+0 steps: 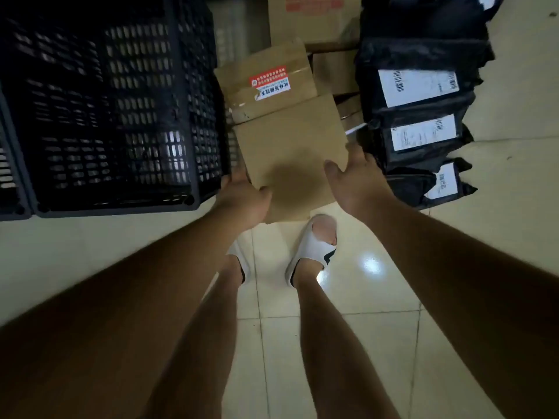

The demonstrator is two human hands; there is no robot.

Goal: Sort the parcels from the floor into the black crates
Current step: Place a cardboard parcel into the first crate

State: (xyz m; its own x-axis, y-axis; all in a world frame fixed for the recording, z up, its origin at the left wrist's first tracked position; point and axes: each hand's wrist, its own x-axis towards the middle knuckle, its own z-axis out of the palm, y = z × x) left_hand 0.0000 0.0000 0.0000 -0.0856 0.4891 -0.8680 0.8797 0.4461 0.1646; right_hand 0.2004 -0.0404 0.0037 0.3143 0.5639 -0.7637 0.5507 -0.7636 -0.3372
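A plain brown cardboard parcel [290, 152] lies on the floor in front of my feet. My left hand [245, 198] grips its near left corner, thumb on top. My right hand [357, 176] holds its right edge, thumb on top and fingers over the side. Behind it lies a second brown box [272, 83] with a red and white sticker. A large black slatted crate [106, 110] stands directly left of the parcels; I see nothing inside it. Part of another black crate [9, 176] shows at the far left.
A row of black plastic mailer bags [420, 116] with white barcode labels lies to the right of the boxes. More cardboard boxes [314, 16] sit further back. My feet in white slippers [311, 246] stand on pale floor tiles [348, 343].
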